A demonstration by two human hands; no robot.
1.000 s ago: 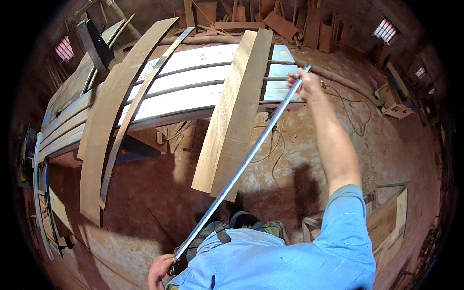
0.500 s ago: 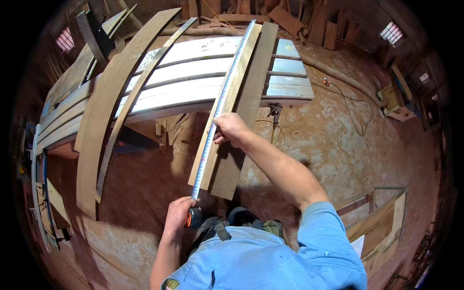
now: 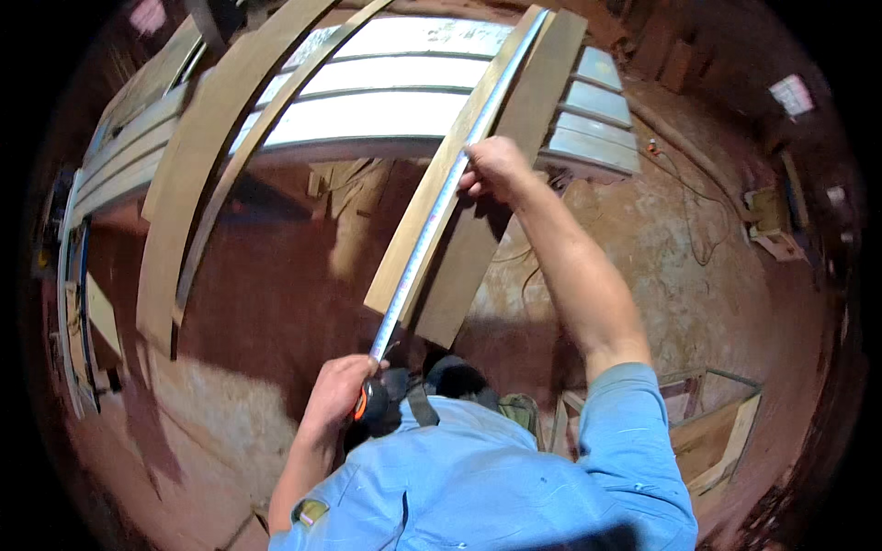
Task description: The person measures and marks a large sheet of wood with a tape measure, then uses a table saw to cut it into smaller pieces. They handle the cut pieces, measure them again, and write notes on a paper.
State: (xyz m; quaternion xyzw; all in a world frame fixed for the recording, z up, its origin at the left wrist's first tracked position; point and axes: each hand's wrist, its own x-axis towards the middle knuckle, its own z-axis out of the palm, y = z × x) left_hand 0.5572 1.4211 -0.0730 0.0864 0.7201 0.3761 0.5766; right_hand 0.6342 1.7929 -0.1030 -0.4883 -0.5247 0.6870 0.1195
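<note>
My left hand, near my waist, is closed on a black and orange tape measure case. The extended blade runs from it along a pale wooden board to that board's far end. My right hand, partway up the blade, has its fingers curled on it against the board. A darker board lies alongside to the right. Both boards lie across a long white slatted work surface and overhang its near edge.
More long boards cross the surface at left. A hose or cord lies on the floor at right beside a wooden box. A wooden frame stands at lower right. Stacked boards lean along the back.
The blade has swung left from a diagonal position to lie along the pale board. My right hand came down onto it, then slid farther up the board. The view has shifted.
</note>
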